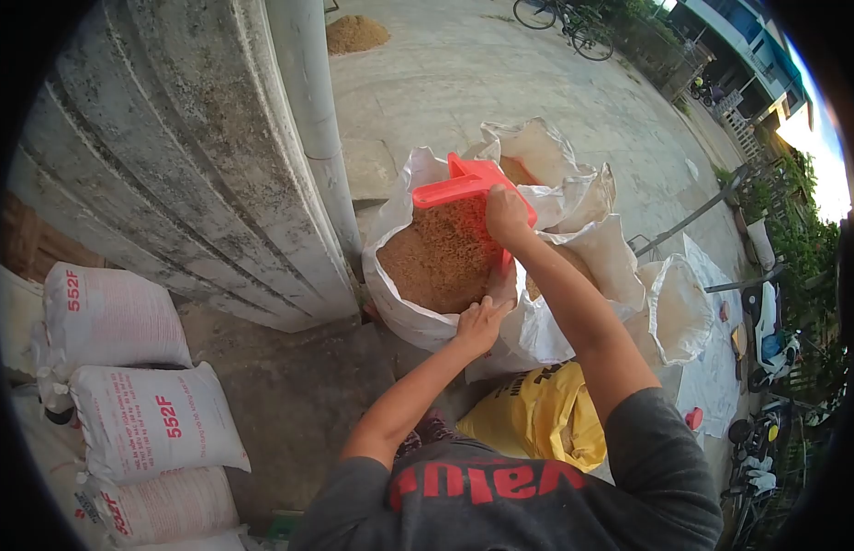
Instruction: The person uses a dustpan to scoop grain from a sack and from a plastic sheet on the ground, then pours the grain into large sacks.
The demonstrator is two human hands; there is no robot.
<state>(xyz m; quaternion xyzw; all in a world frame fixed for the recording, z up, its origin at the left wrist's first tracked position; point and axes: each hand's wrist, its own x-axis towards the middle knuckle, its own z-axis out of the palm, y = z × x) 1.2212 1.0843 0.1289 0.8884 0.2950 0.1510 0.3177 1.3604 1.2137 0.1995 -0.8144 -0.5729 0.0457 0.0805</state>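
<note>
My right hand (507, 216) is closed on a red plastic scoop (473, 180), tilted over a large white sack (410, 319). Loose brown grain-like material (436, 262) fills much of that sack, and some is falling from the scoop. At the sack's near rim, my left hand (485, 323) grips the white fabric. Just behind and to the right stand more open white sacks (597, 262), some with similar brown material inside. Close to my body is a yellow sack (537, 413).
A grey ribbed concrete wall (188, 138) and a pipe (308, 92) rise on the left. Printed feed sacks (165, 418) are stacked at lower left. A brown heap (356, 34) lies on the paving farther off. Motorbikes (762, 459) and a metal bar (693, 211) are at right.
</note>
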